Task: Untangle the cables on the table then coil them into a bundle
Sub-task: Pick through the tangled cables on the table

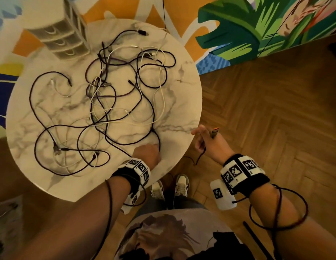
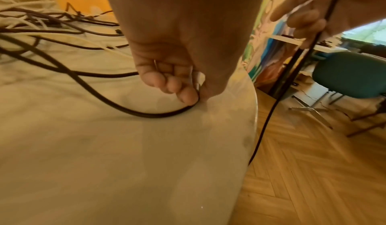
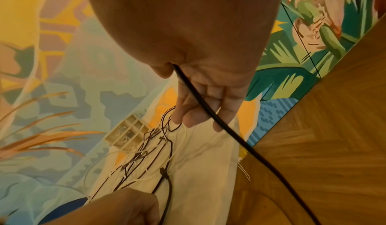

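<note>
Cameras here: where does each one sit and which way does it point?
Head: on the person's head, looking down on the table with tangled cables; both forearms, left hand, right hand and shoes show.
Left wrist: along the left hand, whose fingers pinch a dark cable at the table edge.
Right wrist: along the right hand, a dark cable running from its palm, table beyond.
Shared: both wrist views also catch the other hand.

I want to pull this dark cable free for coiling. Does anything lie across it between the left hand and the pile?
Yes. The left hand pinches the dark cable near the table edge; further in, it runs into the tangle, where white and dark cables cross it. The right hand holds its plug end off the table.
</note>
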